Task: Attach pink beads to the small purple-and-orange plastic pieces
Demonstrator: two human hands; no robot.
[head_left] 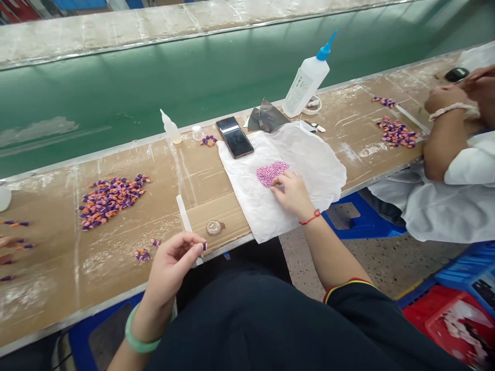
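My left hand point(174, 263) is closed in a pinch just over the front edge of the table. A small purple piece point(204, 247) shows at its fingertips; most of it is hidden by the fingers. My right hand point(294, 195) lies over a white cloth or paper sheet point(266, 219). Its thumb and forefinger come together at the near edge of a pile of tiny pink pieces point(270, 172). Whatever they pinch is too small to make out. Beside my left hand are a white flat stick point(183, 212), a small round clear container point(214, 228) and a few purple-and-orange pieces point(142, 254).
A big heap of purple-and-orange pieces point(112, 200) lies left. Toward the back are a phone point(234, 136), a small dropper bottle point(170, 128) and a large blue-tipped bottle point(307, 82). Another person's arm point(444, 139) rests at the right; other fingers point(6, 247) show far left.
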